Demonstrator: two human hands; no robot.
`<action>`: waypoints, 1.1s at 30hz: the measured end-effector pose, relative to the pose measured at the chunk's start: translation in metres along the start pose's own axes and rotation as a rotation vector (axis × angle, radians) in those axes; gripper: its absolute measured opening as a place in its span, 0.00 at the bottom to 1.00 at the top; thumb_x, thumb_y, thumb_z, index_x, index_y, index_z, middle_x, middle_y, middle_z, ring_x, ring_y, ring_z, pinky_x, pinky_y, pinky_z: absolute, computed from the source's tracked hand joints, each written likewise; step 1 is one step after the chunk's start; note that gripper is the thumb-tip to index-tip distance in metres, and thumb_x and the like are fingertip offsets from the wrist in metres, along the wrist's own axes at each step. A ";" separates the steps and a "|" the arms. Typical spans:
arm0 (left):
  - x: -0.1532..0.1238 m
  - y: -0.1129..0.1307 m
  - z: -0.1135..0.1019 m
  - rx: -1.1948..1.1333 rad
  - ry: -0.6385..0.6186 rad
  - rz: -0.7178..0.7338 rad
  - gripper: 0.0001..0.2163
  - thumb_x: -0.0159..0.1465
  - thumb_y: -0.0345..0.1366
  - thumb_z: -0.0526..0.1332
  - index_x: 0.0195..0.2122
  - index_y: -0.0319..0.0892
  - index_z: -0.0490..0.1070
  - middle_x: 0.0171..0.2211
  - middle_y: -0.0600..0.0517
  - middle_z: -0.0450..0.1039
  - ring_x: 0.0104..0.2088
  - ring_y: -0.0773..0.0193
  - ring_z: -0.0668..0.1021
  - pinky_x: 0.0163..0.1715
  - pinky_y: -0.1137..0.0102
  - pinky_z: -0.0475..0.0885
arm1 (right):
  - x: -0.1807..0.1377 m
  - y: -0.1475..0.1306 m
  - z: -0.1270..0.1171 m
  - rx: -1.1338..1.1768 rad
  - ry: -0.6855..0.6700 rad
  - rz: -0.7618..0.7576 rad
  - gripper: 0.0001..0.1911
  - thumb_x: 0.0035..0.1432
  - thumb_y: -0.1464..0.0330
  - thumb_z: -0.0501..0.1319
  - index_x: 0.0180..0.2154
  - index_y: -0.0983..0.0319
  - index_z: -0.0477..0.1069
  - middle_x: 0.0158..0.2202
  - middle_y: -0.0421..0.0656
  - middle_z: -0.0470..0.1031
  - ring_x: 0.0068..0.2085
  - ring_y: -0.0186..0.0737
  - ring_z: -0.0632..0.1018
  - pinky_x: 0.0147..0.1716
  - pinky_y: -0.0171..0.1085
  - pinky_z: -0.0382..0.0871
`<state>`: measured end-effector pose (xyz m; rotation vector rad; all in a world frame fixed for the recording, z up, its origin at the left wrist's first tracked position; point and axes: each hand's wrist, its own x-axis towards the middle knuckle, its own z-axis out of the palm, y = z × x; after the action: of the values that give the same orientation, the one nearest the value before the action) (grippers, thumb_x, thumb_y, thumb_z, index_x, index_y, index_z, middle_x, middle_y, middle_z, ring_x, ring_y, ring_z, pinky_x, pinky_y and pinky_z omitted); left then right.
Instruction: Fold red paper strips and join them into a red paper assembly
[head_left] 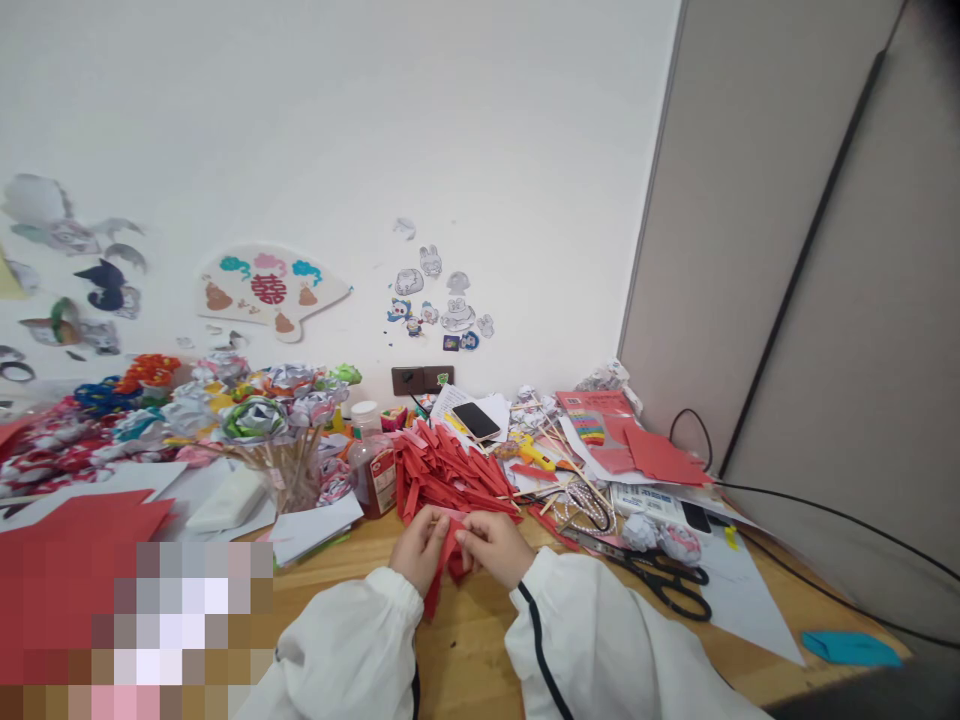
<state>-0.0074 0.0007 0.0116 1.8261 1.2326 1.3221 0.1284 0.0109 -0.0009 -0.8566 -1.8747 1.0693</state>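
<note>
Paper (451, 548), red and folded, is held low over the counter (472, 650), just in front of a heap of red strips (442, 470). Both hands pinch it: the left hand (418, 548) has thumb and fingers closed on one side, the right hand (496, 546) on the other, with the tips near each other. A bottle (373, 472) stands at the left edge of the heap, and a phone (476, 421) lies behind it. To the right are a yellow glue gun (534, 453) and black-handled scissors (671, 580); crumpled paper flowers (255, 418) crowd the left.
</note>
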 end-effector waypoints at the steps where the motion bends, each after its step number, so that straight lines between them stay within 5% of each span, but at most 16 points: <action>1: -0.001 0.000 0.001 -0.028 -0.013 -0.034 0.10 0.53 0.42 0.49 0.21 0.41 0.58 0.17 0.57 0.63 0.20 0.69 0.70 0.22 0.74 0.65 | 0.000 -0.001 -0.001 0.010 -0.001 0.000 0.14 0.51 0.61 0.49 0.22 0.64 0.60 0.15 0.36 0.63 0.16 0.27 0.65 0.17 0.27 0.59; 5: -0.004 0.002 0.006 -0.246 -0.146 -0.235 0.14 0.53 0.48 0.45 0.23 0.43 0.55 0.09 0.60 0.61 0.08 0.69 0.65 0.07 0.76 0.59 | 0.000 -0.004 -0.004 0.039 -0.011 0.020 0.14 0.50 0.60 0.50 0.22 0.64 0.60 0.16 0.36 0.63 0.17 0.27 0.65 0.17 0.27 0.60; 8: -0.006 0.003 0.010 -0.320 -0.156 -0.246 0.15 0.52 0.49 0.45 0.22 0.42 0.55 0.08 0.61 0.61 0.05 0.70 0.64 0.04 0.77 0.57 | 0.000 -0.005 -0.005 0.044 -0.015 0.029 0.14 0.49 0.59 0.50 0.22 0.64 0.59 0.16 0.36 0.63 0.17 0.27 0.65 0.17 0.27 0.60; 25: -0.007 -0.001 0.012 -0.274 -0.194 -0.226 0.17 0.52 0.50 0.45 0.19 0.41 0.57 0.04 0.60 0.59 0.03 0.72 0.60 0.02 0.80 0.52 | 0.000 -0.004 -0.004 0.024 -0.024 0.006 0.14 0.49 0.60 0.50 0.21 0.64 0.58 0.15 0.35 0.62 0.17 0.27 0.65 0.17 0.27 0.60; 33: -0.008 0.007 0.009 -0.247 -0.200 -0.268 0.16 0.51 0.50 0.46 0.20 0.41 0.57 0.07 0.59 0.62 0.05 0.69 0.65 0.03 0.78 0.56 | -0.001 -0.005 -0.006 -0.167 0.059 -0.083 0.11 0.50 0.64 0.50 0.22 0.64 0.61 0.17 0.36 0.62 0.19 0.27 0.64 0.19 0.27 0.58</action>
<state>0.0032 -0.0087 0.0115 1.5195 1.1081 1.0629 0.1333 0.0099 0.0054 -0.8865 -1.9516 0.8374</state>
